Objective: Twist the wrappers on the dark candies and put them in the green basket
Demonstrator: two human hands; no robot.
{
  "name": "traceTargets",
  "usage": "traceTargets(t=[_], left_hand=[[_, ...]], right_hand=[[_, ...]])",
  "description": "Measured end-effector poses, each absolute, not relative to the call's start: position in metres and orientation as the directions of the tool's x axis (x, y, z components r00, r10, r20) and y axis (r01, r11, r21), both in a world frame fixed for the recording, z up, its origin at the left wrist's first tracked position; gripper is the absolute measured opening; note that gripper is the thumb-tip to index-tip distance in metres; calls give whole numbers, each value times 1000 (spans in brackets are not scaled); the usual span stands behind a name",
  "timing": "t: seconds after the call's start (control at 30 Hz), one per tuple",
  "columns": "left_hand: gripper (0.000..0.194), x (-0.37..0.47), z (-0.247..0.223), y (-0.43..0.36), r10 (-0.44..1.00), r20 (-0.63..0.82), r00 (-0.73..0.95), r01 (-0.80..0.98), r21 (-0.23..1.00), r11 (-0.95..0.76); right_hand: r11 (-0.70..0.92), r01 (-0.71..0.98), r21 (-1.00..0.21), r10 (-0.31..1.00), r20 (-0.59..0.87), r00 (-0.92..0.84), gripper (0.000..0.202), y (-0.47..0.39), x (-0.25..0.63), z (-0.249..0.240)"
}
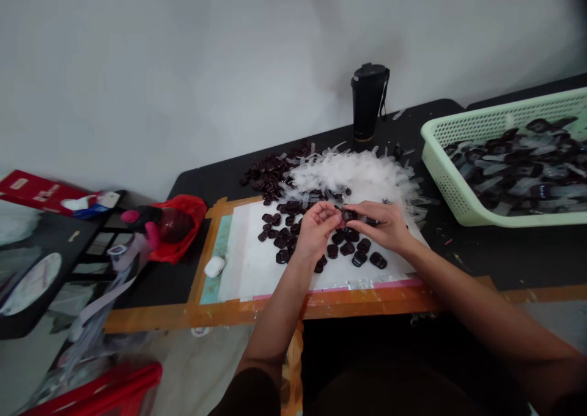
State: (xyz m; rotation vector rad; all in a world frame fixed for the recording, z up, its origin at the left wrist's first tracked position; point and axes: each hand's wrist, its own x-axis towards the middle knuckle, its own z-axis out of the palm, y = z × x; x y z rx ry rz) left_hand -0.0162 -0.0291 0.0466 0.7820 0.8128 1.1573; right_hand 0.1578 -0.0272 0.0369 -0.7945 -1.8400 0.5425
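Observation:
My right hand (383, 223) pinches a small dark plastic piece (349, 215) between thumb and fingers, above the white sheet (250, 251). Curled fingers and thumb of my left hand (318, 225) close on the left edge of the same piece; just what its fingertips grip there is partly hidden. Under and around both hands lie several loose dark plastic pieces (359, 259), rounded and glossy. Behind the hands is a heap of whitish translucent strips (353, 170). To its left rises a pile of dark maroon pieces (270, 174).
At the right stands a pale green basket (458, 205) filled with dark pieces and translucent strips. A black tumbler (368, 101) stands at the back. On the left are a white rounded case (214, 267) and a red basket (172, 251) holding a bottle. Brown tape (367, 303) lines the table's front edge.

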Motion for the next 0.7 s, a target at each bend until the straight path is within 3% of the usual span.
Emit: traceTargets(t=[0.5,0.7], left_hand=[[39,-12,44,-31,977,-130,172,-467,862,197],[30,-10,44,-33,976,-159,150,-473,855,212]], right_hand=[[662,157,-733,733,589,-340,32,-23,159,32],[670,173,-722,732,606,-310,33,-21,160,32]])
